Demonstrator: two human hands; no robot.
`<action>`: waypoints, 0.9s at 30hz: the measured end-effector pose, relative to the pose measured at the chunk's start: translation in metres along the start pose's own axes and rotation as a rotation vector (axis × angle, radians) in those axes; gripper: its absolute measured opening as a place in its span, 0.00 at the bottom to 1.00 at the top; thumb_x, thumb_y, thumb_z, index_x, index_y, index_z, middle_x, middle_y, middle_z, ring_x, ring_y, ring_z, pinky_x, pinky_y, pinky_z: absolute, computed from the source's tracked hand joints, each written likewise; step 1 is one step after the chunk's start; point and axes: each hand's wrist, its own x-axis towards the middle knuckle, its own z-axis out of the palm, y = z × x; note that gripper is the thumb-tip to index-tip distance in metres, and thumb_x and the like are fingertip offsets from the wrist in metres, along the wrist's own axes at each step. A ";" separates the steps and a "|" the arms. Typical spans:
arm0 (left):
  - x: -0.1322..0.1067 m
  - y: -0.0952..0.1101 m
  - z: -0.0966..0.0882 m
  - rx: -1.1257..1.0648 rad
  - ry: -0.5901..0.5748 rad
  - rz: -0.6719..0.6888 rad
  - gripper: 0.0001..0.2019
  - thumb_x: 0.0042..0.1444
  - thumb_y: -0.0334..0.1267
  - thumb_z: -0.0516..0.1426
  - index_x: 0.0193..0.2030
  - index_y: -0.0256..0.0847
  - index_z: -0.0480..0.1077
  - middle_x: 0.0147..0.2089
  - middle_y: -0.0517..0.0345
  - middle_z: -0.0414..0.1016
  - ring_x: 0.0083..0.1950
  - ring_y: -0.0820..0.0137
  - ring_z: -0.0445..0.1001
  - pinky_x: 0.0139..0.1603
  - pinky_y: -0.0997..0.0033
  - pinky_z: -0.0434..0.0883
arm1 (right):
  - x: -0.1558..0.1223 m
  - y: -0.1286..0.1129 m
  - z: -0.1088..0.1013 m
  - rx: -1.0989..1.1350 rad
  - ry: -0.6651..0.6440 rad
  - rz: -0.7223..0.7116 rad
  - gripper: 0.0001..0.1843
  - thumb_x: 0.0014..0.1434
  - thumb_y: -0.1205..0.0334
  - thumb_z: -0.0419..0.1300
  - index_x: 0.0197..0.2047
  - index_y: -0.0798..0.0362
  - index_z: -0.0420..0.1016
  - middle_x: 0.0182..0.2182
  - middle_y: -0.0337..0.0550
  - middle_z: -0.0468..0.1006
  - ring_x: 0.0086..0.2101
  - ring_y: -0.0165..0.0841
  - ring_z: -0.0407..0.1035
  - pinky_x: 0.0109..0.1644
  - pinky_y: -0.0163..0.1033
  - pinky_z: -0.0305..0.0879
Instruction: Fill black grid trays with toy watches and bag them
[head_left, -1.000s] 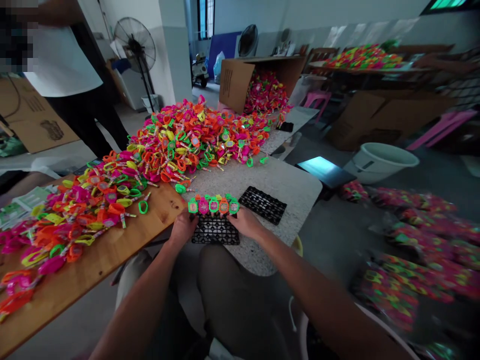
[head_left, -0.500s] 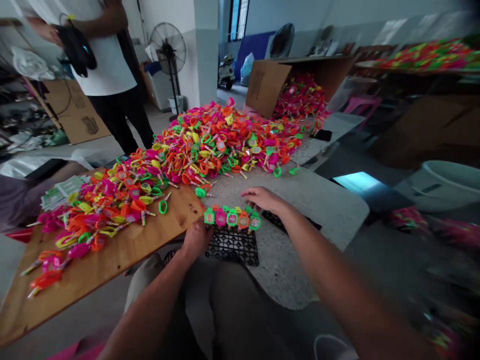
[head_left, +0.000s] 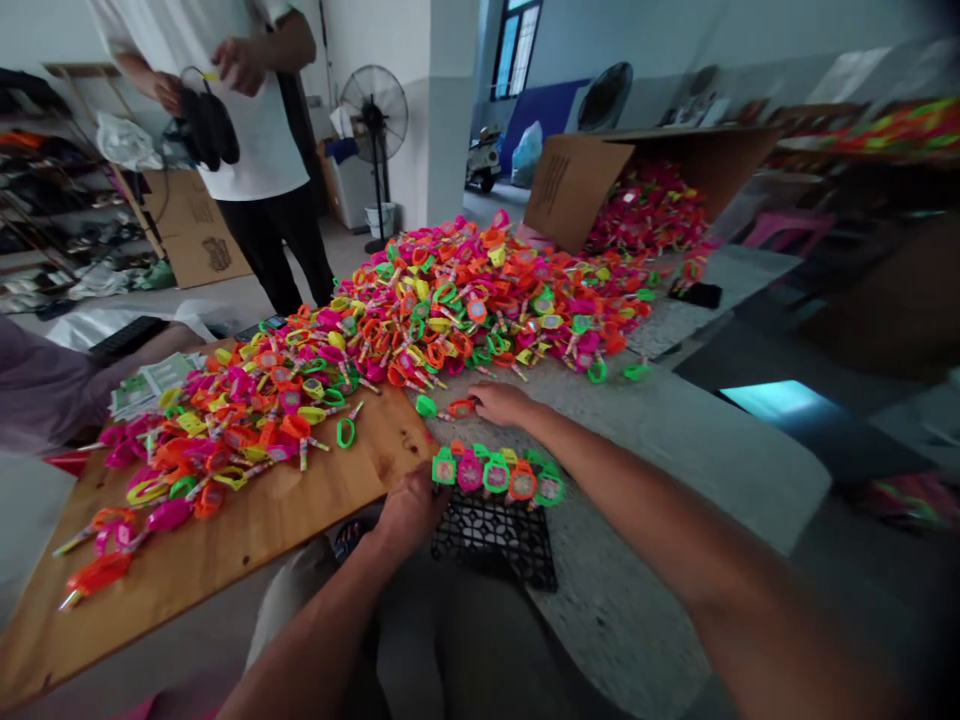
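Note:
My left hand (head_left: 411,512) is closed on the left edge of a black plastic grid tray (head_left: 495,545), close to my lap. Along the tray's far side stand toy watches in rows, the front one showing green, pink and orange watches (head_left: 496,474). Beyond them, my right hand (head_left: 504,404) has its fingertips closed on an orange toy watch (head_left: 460,408) lying on the stone tabletop. A green toy watch (head_left: 426,406) lies just left of that one. Past both hands rises a large heap of bright toy watches (head_left: 450,300), many with small candy-like tubes attached.
A wooden board (head_left: 300,510) joins the grey stone tabletop (head_left: 720,430) on the left. A tipped cardboard box (head_left: 574,195) spills more watches at the back. A standing person in a white shirt (head_left: 225,130) holds something dark. Another person's sleeve (head_left: 45,385) shows at far left.
My right hand has gone from above the tray's far right to the orange watch and closed on it. My left hand stays at the tray. The view has swung left.

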 end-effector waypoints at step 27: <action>0.006 -0.004 0.010 -0.014 0.069 -0.028 0.06 0.62 0.35 0.59 0.44 0.38 0.73 0.41 0.52 0.80 0.43 0.66 0.79 0.44 0.71 0.70 | -0.215 -0.062 0.055 0.508 0.644 0.610 0.09 0.59 0.57 0.59 0.41 0.52 0.75 0.33 0.45 0.82 0.33 0.36 0.75 0.37 0.35 0.65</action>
